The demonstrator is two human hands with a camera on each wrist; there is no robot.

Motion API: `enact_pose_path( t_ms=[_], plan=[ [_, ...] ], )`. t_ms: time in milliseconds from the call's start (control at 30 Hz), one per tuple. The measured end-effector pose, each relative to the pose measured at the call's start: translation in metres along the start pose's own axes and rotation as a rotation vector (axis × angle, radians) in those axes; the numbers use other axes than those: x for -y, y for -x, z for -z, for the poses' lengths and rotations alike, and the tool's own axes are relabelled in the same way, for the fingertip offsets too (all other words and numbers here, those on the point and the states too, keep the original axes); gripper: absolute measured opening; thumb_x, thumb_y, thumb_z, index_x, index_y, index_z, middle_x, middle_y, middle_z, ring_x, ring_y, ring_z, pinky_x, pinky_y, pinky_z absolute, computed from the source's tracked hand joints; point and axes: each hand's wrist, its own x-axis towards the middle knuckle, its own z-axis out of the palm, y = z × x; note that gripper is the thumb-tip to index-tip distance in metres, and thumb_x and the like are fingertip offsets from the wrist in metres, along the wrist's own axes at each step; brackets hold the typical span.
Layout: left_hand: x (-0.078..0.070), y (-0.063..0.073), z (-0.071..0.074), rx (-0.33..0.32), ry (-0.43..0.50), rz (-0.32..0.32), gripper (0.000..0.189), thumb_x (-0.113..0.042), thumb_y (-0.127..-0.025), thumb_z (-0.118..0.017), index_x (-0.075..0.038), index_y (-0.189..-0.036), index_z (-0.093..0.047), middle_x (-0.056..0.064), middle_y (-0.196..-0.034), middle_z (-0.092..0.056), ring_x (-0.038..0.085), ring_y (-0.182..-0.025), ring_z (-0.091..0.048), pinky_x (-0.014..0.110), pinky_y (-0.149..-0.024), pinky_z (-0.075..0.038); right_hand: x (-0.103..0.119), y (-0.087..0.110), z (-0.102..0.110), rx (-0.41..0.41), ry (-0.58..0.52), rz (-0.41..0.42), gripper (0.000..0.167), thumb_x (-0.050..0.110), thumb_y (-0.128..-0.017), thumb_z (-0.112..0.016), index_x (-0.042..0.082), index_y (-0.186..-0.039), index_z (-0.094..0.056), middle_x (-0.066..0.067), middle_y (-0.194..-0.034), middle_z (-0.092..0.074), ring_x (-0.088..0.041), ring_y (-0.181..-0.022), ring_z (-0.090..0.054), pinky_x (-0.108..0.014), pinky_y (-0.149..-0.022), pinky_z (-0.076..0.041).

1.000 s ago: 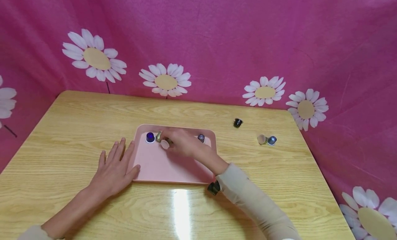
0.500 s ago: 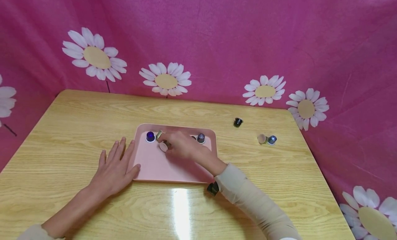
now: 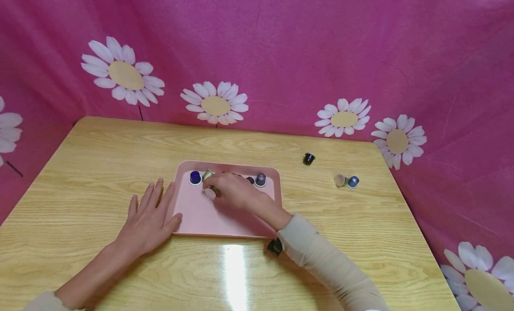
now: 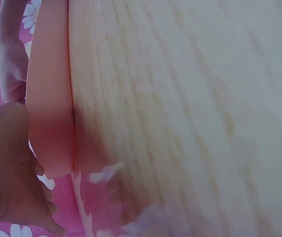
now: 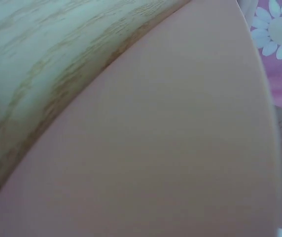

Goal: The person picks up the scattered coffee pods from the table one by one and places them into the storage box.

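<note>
Right hand (image 3: pixel 230 188) shifts slightly toward the near side, its curled fingers grasping a tilted, pale-lidded dark capsule (image 3: pixel 210 193) above the pink rectangular tray (image 3: pixel 196 221); a light-green metallic capsule (image 3: pixel 207 174) now shows more fully just beyond them; contact with it cannot be told; judged, the placing remains unfinished, the grasped capsule not yet released. Left hand (image 3: pixel 149 215) lies flat, fingers straight and grasping nothing, thumb at the tray's left edge; the tray's near floor offers room; a black capsule (image 3: pixel 275 247) on the wood-grain bench (image 3: pixel 100 168) crowds its near right corner.
</note>
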Motion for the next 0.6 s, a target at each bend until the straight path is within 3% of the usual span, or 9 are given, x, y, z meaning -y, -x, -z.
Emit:
enact_pose_path(
  t_ms=[600],
  plan=[
    [-0.0005, 0.0009, -0.0005, -0.017, 0.001, -0.005, 0.077, -0.044, -0.101, -0.051, -0.003, -0.158, -0.02, 0.03, -0.161, -0.01, 0.05, -0.146, -0.008, 0.074, -0.107, -0.002, 0.0001, 0.0069, 0.006, -0.022, -0.099, -0.001, 0.039, 0.004, -0.087, -0.076, 0.012, -0.125, -0.069, 0.002, -0.111, -0.068, -0.006, -0.087, -0.063, -0.015, -0.076, -0.049]
  ],
)
